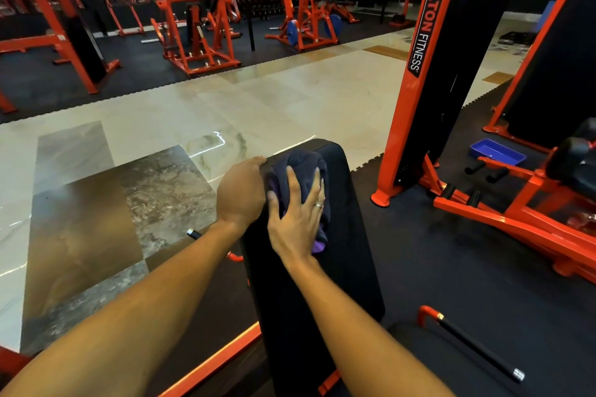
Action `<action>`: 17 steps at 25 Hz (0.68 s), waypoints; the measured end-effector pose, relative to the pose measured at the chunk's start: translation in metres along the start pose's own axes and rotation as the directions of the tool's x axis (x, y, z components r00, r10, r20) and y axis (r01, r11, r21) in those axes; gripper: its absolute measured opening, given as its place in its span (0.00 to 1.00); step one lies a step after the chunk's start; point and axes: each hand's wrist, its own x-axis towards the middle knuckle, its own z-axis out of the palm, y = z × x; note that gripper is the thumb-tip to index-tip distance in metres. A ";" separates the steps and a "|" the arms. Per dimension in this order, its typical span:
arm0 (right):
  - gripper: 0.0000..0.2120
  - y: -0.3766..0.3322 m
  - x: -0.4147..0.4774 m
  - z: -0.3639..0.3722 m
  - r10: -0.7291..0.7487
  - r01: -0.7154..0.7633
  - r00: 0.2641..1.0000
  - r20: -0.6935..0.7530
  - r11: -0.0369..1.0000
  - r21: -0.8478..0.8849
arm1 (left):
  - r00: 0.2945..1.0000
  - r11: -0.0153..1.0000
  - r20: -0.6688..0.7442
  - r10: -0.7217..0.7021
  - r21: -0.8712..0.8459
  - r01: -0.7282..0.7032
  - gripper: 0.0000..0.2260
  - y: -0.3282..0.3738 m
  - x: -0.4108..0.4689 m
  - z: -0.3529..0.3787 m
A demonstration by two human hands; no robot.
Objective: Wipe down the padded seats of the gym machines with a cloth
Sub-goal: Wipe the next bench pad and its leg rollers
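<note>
We look down on a black padded seat (pixel 350 235) standing on the gym's dark floor mat (pixel 451 267), where a right hand (pixel 295 219), fingers spread flat (a ring (pixel 318 205) on one), presses a dark purple cloth (pixel 304 167) against the pad's upper end. The left hand (pixel 240 193) curls over the pad's left edge beside it. A blue tray (pixel 496 151) lies near an orange upright (pixel 407 106) marked Hilton Fitness.
</note>
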 end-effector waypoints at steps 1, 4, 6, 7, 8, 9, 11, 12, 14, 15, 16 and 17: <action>0.28 0.005 0.002 0.000 -0.015 0.015 1.000 0.008 1.000 0.001 | 0.996 0.995 0.070 0.064 0.077 -0.069 0.22 0.004 0.004 -0.004; 0.27 0.014 0.036 -0.012 0.033 -0.033 0.999 -0.002 0.999 0.039 | 0.927 0.946 0.335 0.169 0.210 -0.248 0.17 0.025 0.019 -0.005; 0.27 0.020 0.054 -0.013 0.072 -0.071 0.997 -0.030 0.997 0.011 | 0.907 0.925 0.388 0.165 0.257 -0.278 0.16 0.035 0.029 0.000; 0.27 0.023 0.062 -0.013 0.100 -0.100 0.994 -0.039 0.995 0.002 | 0.908 0.910 0.390 0.153 0.304 -0.283 0.16 0.039 0.030 0.003; 0.26 0.028 0.072 -0.014 0.137 -0.137 0.989 -0.057 0.991 0.002 | 0.908 0.883 0.390 0.151 0.361 -0.301 0.17 0.042 0.030 0.006; 0.26 0.034 0.085 -0.017 0.181 -0.180 0.980 -0.081 0.983 0.019 | 0.908 0.854 0.387 0.159 0.408 -0.323 0.18 0.044 0.029 0.009; 0.25 0.047 0.114 -0.024 0.324 -0.314 0.941 -0.098 0.944 0.105 | 0.910 0.829 0.376 0.174 0.442 -0.341 0.19 0.045 0.028 0.009; 0.26 0.050 0.126 -0.027 0.392 -0.379 0.916 -0.089 0.915 0.136 | 0.913 0.829 0.367 0.178 0.444 -0.340 0.18 0.044 0.027 0.009; 0.27 0.049 0.131 -0.024 0.436 -0.421 0.894 -0.098 0.895 0.146 | 0.924 0.822 0.337 0.182 0.463 -0.331 0.17 0.041 0.025 0.010; 0.28 0.045 0.123 -0.019 0.410 -0.392 0.899 -0.154 0.910 0.135 | 0.926 0.815 0.329 0.186 0.474 -0.333 0.17 0.040 0.027 0.010; 0.30 0.041 0.109 -0.013 0.365 -0.345 0.908 -0.207 0.930 0.125 | 0.925 0.804 0.324 0.196 0.486 -0.341 0.18 0.040 0.028 0.012; 0.31 0.038 0.089 -0.007 0.304 -0.284 0.923 -0.235 0.952 0.115 | 0.926 0.793 0.315 0.207 0.500 -0.347 0.19 0.040 0.027 0.014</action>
